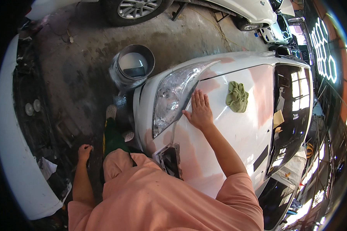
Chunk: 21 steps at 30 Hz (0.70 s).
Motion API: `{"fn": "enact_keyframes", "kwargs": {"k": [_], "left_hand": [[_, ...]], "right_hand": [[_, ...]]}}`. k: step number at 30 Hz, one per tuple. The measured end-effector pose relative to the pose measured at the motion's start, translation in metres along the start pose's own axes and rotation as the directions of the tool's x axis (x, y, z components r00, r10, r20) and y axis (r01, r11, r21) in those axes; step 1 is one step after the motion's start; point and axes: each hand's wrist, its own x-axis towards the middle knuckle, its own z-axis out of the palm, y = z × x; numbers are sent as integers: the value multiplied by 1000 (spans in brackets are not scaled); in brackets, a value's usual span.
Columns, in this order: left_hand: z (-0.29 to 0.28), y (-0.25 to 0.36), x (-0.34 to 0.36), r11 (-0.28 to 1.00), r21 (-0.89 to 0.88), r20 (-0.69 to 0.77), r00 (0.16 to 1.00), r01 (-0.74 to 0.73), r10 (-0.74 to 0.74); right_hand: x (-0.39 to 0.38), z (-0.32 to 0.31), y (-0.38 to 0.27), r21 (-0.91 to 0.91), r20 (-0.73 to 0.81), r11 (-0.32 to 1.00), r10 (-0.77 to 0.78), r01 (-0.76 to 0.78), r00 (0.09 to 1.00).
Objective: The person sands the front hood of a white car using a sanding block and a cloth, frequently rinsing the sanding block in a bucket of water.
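Observation:
My right hand (pixel 201 109) lies flat, fingers stretched, on the white car's hood (pixel 219 134), at the edge beside the clear headlight (pixel 173 92). Pinkish, sanded-looking patches mark the white paint around it. A crumpled green cloth (pixel 237 97) rests on the hood, to the right of that hand and apart from it. Low on the left, my left hand (pixel 85 153) hangs by my side with its fingers curled in; nothing sticks out of it. It touches neither the car nor the bucket.
A grey bucket (pixel 148 54) of cloudy water, with a dark block-shaped thing in it, stands on the wet floor (pixel 81 57) ahead of the bumper. Another white body panel (pixel 11 154) lines the left side. A raised car's wheel (pixel 137 9) is at the far side.

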Motion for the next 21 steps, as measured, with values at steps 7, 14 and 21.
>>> {"fn": "enact_keyframes", "kwargs": {"k": [7, 14, 21], "left_hand": [[4, 1, 7, 1000, 11, 42, 999, -5, 4], [2, 5, 13, 998, 60, 61, 998, 5, -9], [-12, 9, 7, 998, 52, 17, 999, -43, 42]], "right_hand": [[-25, -1, -15, -4, 78, 998, -61, 62, 995], [-33, 4, -15, -40, 58, 994, -101, 103, 993], [14, -6, 23, -83, 3, 994, -70, 70, 998]]}}
